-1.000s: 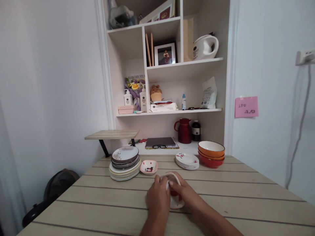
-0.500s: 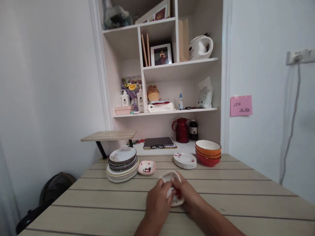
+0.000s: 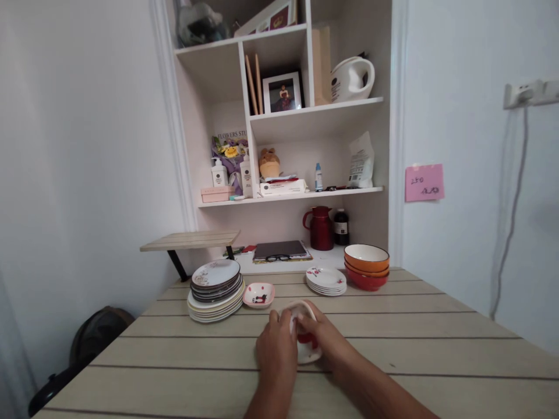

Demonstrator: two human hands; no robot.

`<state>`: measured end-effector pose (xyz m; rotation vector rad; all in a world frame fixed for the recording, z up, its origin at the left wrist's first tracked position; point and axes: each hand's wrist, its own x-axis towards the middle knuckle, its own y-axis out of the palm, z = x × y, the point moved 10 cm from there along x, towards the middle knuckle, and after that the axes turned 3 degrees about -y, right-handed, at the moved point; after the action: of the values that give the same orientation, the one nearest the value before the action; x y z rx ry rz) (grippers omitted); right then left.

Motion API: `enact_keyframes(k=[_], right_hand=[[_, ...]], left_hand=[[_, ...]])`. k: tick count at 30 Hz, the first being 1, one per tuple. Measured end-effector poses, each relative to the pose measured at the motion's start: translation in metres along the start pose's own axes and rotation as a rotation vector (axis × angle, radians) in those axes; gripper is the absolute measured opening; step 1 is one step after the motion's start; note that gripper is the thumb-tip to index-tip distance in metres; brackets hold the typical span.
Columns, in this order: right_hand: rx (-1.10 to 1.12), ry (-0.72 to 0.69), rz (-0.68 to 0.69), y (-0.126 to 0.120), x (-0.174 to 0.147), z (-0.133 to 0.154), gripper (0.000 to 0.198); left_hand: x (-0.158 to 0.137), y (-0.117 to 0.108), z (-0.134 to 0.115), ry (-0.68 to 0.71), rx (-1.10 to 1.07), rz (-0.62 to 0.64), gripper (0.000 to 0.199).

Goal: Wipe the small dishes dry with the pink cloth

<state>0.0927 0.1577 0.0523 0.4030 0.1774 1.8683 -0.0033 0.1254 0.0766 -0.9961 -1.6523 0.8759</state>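
Fingers (image 3: pixel 306 321) of the right hand (image 3: pixel 326 334) were closed on the side of a tilted pale dish (image 3: pixel 309 353), marked red inside, over the bench (image 3: pixel 209 349). The left hand (image 3: pixel 276 340) curled narrowly against it, beside something white (image 3: pixel 293 322); whether it gripped that could not be told. Beyond, a pink-rimmed dish (image 3: pixel 258 288) with a printed figure sat beside stacked plates (image 3: pixel 216 311); orange and red bowls (image 3: pixel 367 265) stood nested.

Head-worn camera, single view. Faces forward and down, along wooden table (image 3: pixel 196 355) to white shelf unit (image 3: pixel 317 110) beyond. Nearest: left hand (image 3: pixel 276 343) and right hand (image 3: pixel 326 333), low centre, forearms (image 3: pixel 375 378) cut by bottom edge. Shelf unit farther, cropped at top. Wide span: left wall (image 3: pixel 87 145), right wall (image 3: pixel 471 244).
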Motion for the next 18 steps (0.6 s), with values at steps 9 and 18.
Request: enact_keyframes(k=[9,18], right_hand=[[0.003,0.053,-0.070,-0.008,-0.001,-0.001,0.036],[-0.166,-0.065,0.022,0.007,-0.005,0.013,0.030]], left_hand=[[-0.008,0.005,-0.011,0.255,-0.214,0.056,0.023],[0.000,-0.002,0.005,0.038,-0.133,-0.044,0.025]])
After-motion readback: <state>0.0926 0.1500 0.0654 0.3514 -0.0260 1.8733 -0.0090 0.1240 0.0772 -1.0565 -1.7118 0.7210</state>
